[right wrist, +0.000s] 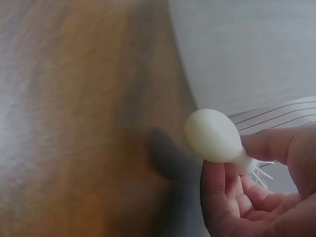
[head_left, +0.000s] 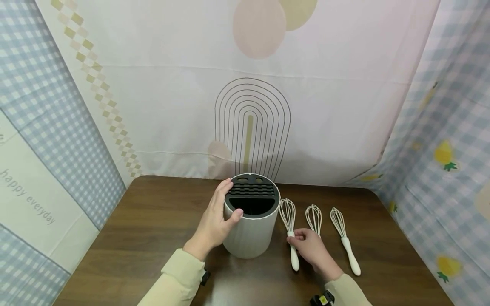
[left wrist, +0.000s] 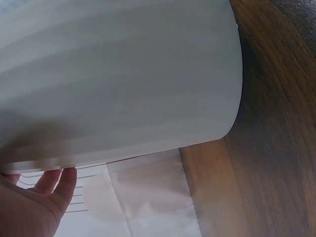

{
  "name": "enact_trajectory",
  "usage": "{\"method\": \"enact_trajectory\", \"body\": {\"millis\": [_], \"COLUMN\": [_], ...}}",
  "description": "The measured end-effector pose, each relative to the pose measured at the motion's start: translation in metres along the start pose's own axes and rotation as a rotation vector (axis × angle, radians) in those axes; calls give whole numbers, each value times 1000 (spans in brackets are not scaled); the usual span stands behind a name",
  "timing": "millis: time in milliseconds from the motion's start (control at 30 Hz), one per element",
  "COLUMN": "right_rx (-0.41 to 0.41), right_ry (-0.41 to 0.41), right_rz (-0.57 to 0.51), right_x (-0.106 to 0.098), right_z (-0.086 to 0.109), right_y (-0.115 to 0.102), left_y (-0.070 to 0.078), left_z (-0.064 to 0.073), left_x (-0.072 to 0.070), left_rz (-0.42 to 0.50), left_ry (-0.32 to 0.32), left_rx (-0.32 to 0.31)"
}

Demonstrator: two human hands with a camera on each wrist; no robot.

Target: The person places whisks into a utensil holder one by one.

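A tall white utensil holder (head_left: 249,238) with a black divided top (head_left: 252,191) stands on the table. My left hand (head_left: 216,219) holds it at the upper left, fingers along the far side of the rim and thumb at the front. To the right of the holder, my right hand (head_left: 309,246) pinches a whisk (head_left: 294,258) by its white handle, between thumb and fingers. In the right wrist view the rounded handle end (right wrist: 212,136) is raised off the table, its shadow falling apart from it. That whisk's wire head points away, beside the holder.
A second whisk (head_left: 314,217) lies partly hidden behind my right hand. Farther right, a third whisk (head_left: 346,244) lies slanted on the brown wooden table (head_left: 126,238). A printed white cloth (head_left: 172,114) hangs behind the table, with blue checked cloths at both sides.
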State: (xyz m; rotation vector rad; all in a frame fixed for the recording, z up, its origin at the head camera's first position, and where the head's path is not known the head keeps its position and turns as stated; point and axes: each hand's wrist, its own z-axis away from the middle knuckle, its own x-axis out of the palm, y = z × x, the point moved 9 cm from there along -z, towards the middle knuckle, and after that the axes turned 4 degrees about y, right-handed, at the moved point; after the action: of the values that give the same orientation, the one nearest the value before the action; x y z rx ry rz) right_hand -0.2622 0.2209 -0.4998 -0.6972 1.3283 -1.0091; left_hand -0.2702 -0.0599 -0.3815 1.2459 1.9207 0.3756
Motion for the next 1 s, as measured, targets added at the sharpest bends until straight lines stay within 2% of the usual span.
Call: {"method": "enact_trajectory", "body": {"millis": [133, 333, 567, 1000], "right_rx": [-35, -149, -218, -387], "right_ry": [7, 39, 92, 134], "right_rz": [-36, -94, -204, -309], "right_x": [-8, -24, -42, -53], "right_z": [1, 7, 14, 36], "right_y": [-16, -50, -82, -124], "left_y": [-2, -4, -2, -3], "left_z": [1, 2, 1, 2], "left_x": [0, 0, 2, 1], "left_rz": [-9, -18, -18, -33], "left_ry": [-14, -39, -55, -40], "left_rx": [-21, -55, -54, -74]}}
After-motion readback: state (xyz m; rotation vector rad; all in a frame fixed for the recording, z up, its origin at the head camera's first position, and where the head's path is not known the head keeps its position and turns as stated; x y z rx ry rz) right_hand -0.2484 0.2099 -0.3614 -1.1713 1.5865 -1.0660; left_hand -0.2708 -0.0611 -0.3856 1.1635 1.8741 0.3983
